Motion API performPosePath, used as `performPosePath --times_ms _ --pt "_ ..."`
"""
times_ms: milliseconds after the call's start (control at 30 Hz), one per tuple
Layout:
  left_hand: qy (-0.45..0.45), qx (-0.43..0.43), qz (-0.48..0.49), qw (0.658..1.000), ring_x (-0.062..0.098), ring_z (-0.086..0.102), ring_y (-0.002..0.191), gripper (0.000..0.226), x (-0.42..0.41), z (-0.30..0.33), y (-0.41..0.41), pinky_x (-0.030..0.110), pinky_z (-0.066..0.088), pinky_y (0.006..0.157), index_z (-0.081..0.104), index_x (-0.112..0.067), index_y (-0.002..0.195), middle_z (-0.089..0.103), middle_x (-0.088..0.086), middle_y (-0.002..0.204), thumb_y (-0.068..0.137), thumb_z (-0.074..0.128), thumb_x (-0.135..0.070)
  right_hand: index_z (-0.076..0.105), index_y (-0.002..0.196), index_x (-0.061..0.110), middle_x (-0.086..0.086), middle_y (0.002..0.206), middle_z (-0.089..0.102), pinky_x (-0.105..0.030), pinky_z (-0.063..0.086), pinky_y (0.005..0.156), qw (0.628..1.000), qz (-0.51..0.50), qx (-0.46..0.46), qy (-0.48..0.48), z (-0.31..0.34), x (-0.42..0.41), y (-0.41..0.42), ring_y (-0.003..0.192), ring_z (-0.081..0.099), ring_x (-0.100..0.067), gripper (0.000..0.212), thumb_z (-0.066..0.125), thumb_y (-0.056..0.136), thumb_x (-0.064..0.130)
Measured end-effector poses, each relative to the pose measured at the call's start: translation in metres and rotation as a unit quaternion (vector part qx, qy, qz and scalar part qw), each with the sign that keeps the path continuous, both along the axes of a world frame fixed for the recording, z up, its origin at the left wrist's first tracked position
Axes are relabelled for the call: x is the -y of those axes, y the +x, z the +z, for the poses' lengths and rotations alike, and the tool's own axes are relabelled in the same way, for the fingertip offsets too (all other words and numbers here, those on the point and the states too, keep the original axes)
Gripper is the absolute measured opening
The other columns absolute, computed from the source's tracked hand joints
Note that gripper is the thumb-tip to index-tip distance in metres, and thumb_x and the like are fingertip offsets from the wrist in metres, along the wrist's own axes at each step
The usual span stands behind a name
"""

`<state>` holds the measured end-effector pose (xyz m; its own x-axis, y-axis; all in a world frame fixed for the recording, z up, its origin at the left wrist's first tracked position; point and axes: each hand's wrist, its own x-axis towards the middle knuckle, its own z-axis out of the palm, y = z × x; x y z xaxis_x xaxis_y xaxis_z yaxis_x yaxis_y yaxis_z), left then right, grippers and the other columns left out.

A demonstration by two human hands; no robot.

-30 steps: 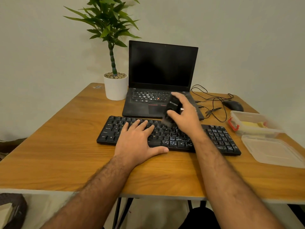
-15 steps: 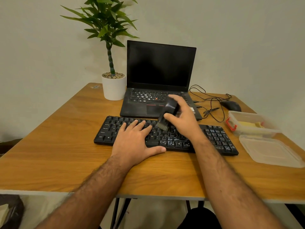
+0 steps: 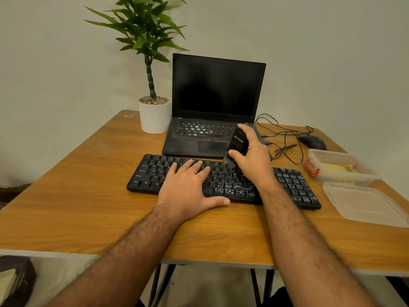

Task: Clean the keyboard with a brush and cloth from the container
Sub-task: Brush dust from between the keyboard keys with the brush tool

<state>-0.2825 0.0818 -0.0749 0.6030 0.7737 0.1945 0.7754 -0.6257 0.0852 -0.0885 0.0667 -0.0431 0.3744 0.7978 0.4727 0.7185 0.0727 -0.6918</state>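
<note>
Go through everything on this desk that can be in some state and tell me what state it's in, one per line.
Laptop: lid open, screen dark.
Keyboard: flat on the table, being brushed.
Brush: tilted, bristles down on the keys.
Right hand: grips the brush.
Left hand: rests flat on the keyboard.
Container: open, something yellow inside.
Lid: off, lying beside the container.
Mouse: untouched, cable loose.

The small black brush [image 3: 236, 145] has pale letters and a little logo along its side, but they are too small to read for sure. The flat black keyboard [image 3: 223, 181] shows white key marks such as "Alt", "Ctrl" and "Shift".
</note>
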Motion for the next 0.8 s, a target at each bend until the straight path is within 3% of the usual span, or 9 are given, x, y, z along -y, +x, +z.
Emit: performPosePath --times_ms 67,233,400,533,667,800 --pt "0.0 -0.001 0.001 1.0 0.017 0.013 0.153 0.119 0.0 0.0 -0.001 0.05 0.007 0.124 0.029 -0.029 0.155 0.024 -0.004 0.164 0.061 0.019 -0.102 0.035 0.146 0.04 -0.002 0.132 0.056 -0.029 0.058 0.083 1.0 -0.008 -0.011 -0.003 0.001 0.002 0.001 0.112 0.059 -0.015 0.074 0.074 0.086 0.017" --pt "0.007 0.001 0.004 1.0 0.017 0.014 0.152 0.115 0.002 -0.001 -0.001 0.05 0.008 0.124 0.03 -0.03 0.155 0.025 -0.005 0.164 0.064 0.021 -0.1 0.041 0.141 0.04 0.008 0.125 0.052 -0.018 0.057 0.072 0.99 0.117 -0.064 -0.034 0.002 0.012 -0.001 0.109 0.058 -0.01 0.071 0.073 0.085 0.01" --pt "0.0 -0.002 0.005 1.0 0.016 0.013 0.153 0.114 0.002 0.0 -0.001 0.05 0.008 0.124 0.029 -0.03 0.155 0.023 -0.005 0.164 0.066 0.023 -0.099 0.036 0.143 0.044 0.001 0.127 0.058 -0.025 0.058 0.081 1.0 0.003 0.011 -0.003 0.001 0.011 0.001 0.11 0.058 -0.011 0.072 0.073 0.087 0.016" --pt "-0.001 0.002 0.005 1.0 0.016 0.013 0.152 0.113 0.002 0.0 -0.001 0.05 0.008 0.124 0.03 -0.03 0.155 0.024 -0.005 0.164 0.066 0.024 -0.099 0.042 0.141 0.04 0.012 0.122 0.052 -0.03 0.06 0.081 0.992 0.112 -0.053 -0.029 0.002 0.015 -0.001 0.113 0.059 -0.014 0.07 0.074 0.085 0.011" --pt "-0.002 0.001 0.005 1.0 0.017 0.013 0.152 0.113 0.001 0.0 0.0 0.05 0.008 0.124 0.03 -0.029 0.155 0.024 -0.005 0.164 0.066 0.025 -0.099 0.038 0.143 0.042 0.003 0.13 0.056 -0.032 0.059 0.084 0.999 0.024 0.023 -0.005 0.001 0.012 -0.001 0.113 0.056 -0.012 0.071 0.073 0.087 0.017" --pt "-0.001 0.003 0.005 1.0 0.017 0.015 0.152 0.113 0.001 -0.001 -0.001 0.05 0.009 0.124 0.031 -0.03 0.154 0.025 -0.004 0.164 0.066 0.024 -0.1 0.041 0.142 0.04 0.014 0.12 0.054 -0.019 0.056 0.077 0.998 0.063 -0.001 -0.012 0.001 0.015 -0.003 0.107 0.057 -0.007 0.07 0.074 0.086 0.015"
